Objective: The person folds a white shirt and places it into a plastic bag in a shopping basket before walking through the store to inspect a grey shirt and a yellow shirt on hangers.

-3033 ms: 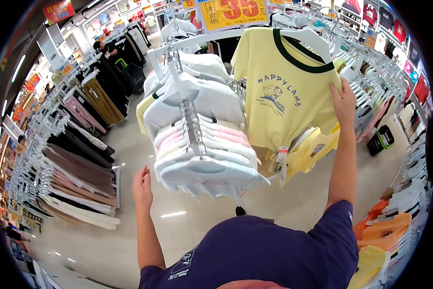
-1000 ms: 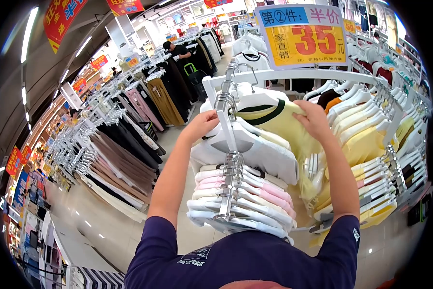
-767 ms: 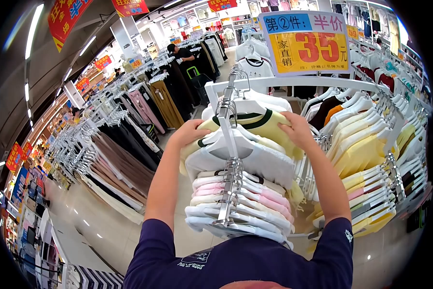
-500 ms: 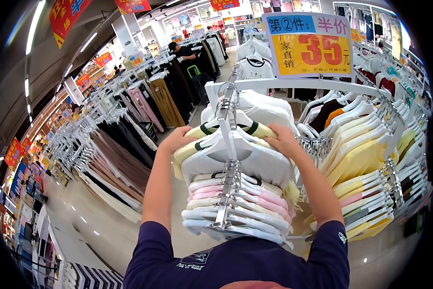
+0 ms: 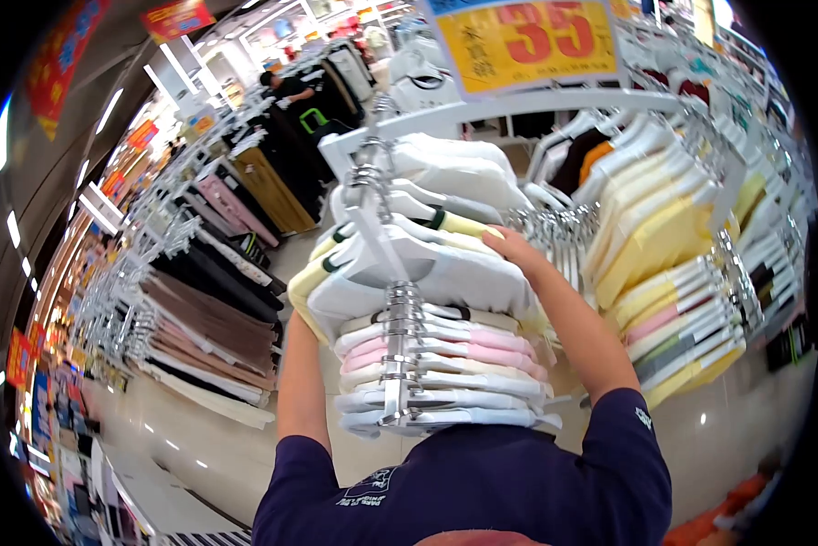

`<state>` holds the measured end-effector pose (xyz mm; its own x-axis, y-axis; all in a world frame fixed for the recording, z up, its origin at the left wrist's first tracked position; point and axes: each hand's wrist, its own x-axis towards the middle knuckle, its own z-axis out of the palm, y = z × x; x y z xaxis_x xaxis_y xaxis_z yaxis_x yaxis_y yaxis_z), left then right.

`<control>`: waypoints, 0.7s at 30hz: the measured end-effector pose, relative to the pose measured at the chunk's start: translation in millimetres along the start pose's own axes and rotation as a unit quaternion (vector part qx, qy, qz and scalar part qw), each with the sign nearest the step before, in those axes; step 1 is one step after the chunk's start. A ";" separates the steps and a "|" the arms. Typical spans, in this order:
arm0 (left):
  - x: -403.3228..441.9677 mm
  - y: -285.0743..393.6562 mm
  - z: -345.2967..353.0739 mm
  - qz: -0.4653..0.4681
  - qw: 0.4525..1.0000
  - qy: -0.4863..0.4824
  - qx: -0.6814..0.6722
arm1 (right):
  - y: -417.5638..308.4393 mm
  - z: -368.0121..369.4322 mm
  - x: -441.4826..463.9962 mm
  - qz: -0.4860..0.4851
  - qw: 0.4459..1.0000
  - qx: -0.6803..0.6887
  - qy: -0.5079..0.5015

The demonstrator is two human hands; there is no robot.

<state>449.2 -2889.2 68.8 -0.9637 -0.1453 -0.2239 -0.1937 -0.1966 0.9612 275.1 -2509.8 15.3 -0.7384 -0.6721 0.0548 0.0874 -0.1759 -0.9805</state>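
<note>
Several tops on white hangers hang from a metal rail (image 5: 373, 232) in front of me. One is a pale yellow shirt (image 5: 471, 225) with dark green trim at the neck. My right hand (image 5: 511, 247) grips its right shoulder, fingers bent over the cloth. My left forearm reaches up on the other side, but the hand is hidden behind the yellow sleeve (image 5: 309, 287). Closer to me hangs a white fuzzy top (image 5: 464, 278), followed by a row of pink tops (image 5: 500, 341) and white ones. Further along the rail are more white tops (image 5: 454, 164).
A sign (image 5: 527, 45) reading 35 stands above the rack. Yellow tops (image 5: 655, 241) fill another rail at right. Trousers (image 5: 209, 309) hang on racks at left, across the tiled floor (image 5: 181, 446). A person in dark clothes (image 5: 286, 88) stands among the far racks.
The view has turned and shifted, so the rack sits further left. My left hand has gone from the yellow shirt's shoulder to behind its sleeve. The right hand stays at the other shoulder.
</note>
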 end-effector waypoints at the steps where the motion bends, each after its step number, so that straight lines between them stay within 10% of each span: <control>1: 0.7 -8.3 0.4 0.003 1.000 -0.002 -0.012 | 10.2 4.8 -6.9 0.040 0.991 0.127 -0.013; 8: -5.4 -48.5 3.8 0.008 0.998 0.005 -0.056 | 122.0 -15.4 19.2 0.030 0.784 0.566 -0.254; 21: -15.1 -59.2 -2.5 0.013 0.998 0.030 -0.055 | 147.8 8.9 -51.6 0.051 0.832 0.539 -0.120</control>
<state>475.7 -2877.8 14.9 -0.9550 -0.2084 -0.2112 -0.1439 -0.2972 0.9439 332.0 -2507.5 -130.7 -0.5466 -0.8248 0.1446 0.7862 -0.5650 -0.2503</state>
